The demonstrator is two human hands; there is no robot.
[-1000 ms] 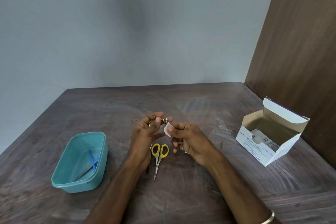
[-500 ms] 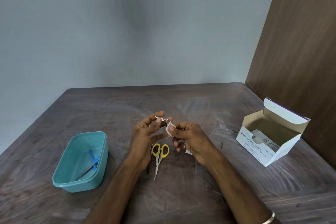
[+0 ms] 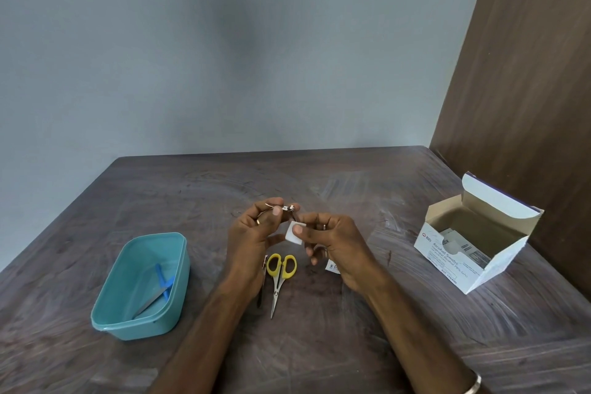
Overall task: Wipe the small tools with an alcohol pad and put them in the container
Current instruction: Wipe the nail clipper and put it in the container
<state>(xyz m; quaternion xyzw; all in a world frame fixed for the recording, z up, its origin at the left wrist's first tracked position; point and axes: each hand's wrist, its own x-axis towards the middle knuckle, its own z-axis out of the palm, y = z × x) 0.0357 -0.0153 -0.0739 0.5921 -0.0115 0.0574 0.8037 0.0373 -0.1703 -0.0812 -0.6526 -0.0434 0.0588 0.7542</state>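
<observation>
Left hand (image 3: pixel 256 233) holds a small metal tool (image 3: pixel 285 208), looks like a nail clipper, pinched between thumb and fingertips, raised above the table (image 3: pixel 319 345) just behind the yellow scissors (image 3: pixel 279 272). Tool's long axis runs roughly left-right, one thin end poking out past the left fingers, the other end pointing toward the right hand (image 3: pixel 332 243). Too small to tell which part of it is exposed.

Right hand pinches the white alcohol pad (image 3: pixel 292 234) between thumb and forefinger, other fingers loosely curled under. Pad sits just below and right of the tool's near end, close to it; contact can't be confirmed from this view. Both grips narrow, fingertip pinches, nothing loose.

Key relation: pad lies just under the tool's right end, so the wipe likely runs along the tool's long axis, right hand doing the stroke while the left steadies. Judged step: wiping this tool, not yet ready to drop.

Teal container (image 3: pixel 140 285) sits well left of the yellow scissors, on the left hand's side, so the left hand is nearer for the drop. It already holds a blue-handled tool (image 3: pixel 161 288) lying diagonally.

Yellow scissors lie flat in front of the hands, tips pointing toward the person, unwiped by the look of it. A thin dark tool (image 3: pixel 261 291) lies just left of them, partly hidden by the left wrist. Torn wrapper (image 3: pixel 332 265) just right of scissors. Open alcohol swab box (image 3: pixel 473 240) well right.

Progress guess: one done, one in hand, two left.
</observation>
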